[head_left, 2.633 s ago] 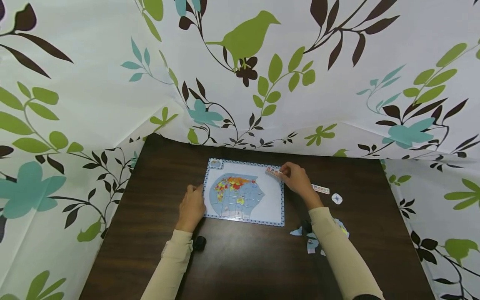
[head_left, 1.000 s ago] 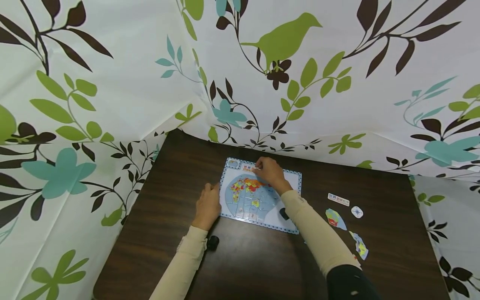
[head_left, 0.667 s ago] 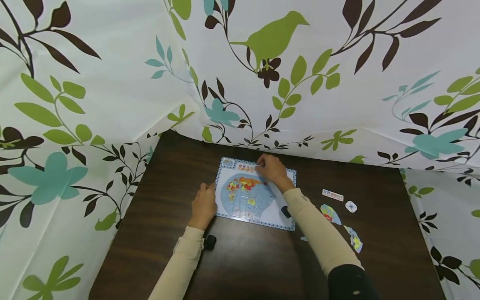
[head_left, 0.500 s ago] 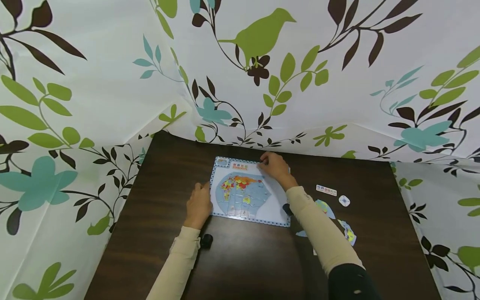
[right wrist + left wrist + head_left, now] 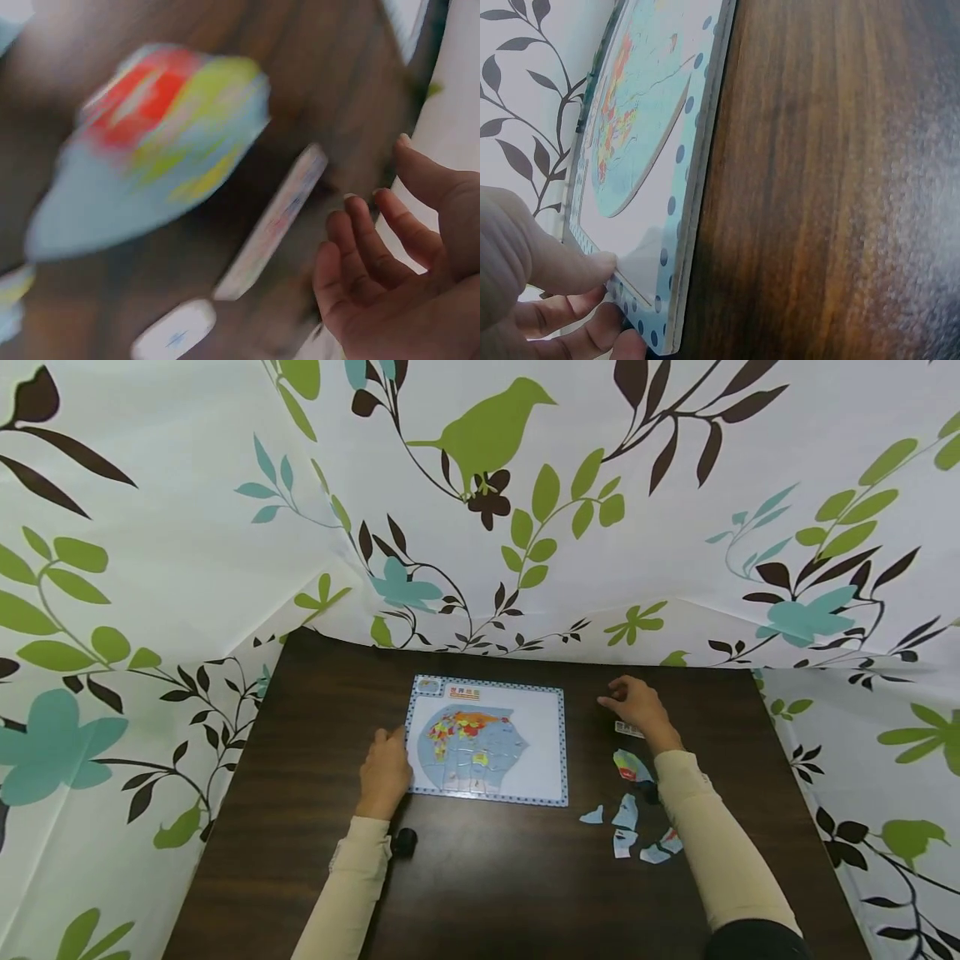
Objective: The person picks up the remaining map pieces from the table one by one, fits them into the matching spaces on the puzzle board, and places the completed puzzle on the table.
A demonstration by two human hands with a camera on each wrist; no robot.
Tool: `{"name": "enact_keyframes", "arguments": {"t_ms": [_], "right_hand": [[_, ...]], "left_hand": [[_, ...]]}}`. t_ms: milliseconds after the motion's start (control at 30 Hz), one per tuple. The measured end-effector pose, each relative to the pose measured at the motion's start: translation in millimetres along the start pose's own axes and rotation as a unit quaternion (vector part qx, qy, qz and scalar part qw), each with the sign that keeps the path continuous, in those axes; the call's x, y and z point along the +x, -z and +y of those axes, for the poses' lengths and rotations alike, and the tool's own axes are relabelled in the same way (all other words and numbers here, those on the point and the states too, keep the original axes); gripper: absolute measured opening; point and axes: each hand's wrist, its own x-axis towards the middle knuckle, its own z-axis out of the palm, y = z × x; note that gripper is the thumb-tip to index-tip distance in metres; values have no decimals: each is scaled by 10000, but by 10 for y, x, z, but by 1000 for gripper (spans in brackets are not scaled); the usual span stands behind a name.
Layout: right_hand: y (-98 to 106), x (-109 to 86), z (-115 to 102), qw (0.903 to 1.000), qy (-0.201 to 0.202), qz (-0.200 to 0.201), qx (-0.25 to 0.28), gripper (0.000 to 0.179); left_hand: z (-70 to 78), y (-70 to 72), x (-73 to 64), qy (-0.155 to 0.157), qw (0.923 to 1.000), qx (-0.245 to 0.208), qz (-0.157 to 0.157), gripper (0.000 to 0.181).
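A puzzle board with a blue dotted border lies on the dark table, a partly assembled world map on it. Near its top left sits a title strip with coloured characters. My left hand holds the board's left edge; the left wrist view shows the thumb on top and fingers at the side. My right hand hovers right of the board, fingers loosely bent, holding nothing. Close to it lie a second printed strip, a white compass piece and a red, yellow and blue map piece.
Several loose blue map pieces lie right of the board's lower corner, close by my right forearm. Behind the table hangs a white cloth printed with leaves and a bird.
The right hand has set the title strip on the board's top left, let go, and moved right to the second strip. The left hand has stayed at the left edge. The head view has shifted.
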Motion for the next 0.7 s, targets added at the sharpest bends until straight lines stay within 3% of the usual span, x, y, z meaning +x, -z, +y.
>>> {"name": "enact_keyframes", "arguments": {"t_ms": [233, 467, 700], "right_hand": [[160, -217, 424, 9992, -356, -36, -159, 58], [234, -359, 569, 9970, -657, -118, -389, 64], [244, -465, 669, 9975, -605, -10, -368, 59]], "left_hand": [[-19, 28, -7, -119, 9998, -78, 123, 44], [-1, 25, -11, -88, 9999, -115, 18, 44], [29, 55, -23, -17, 9998, -162, -90, 46]]}}
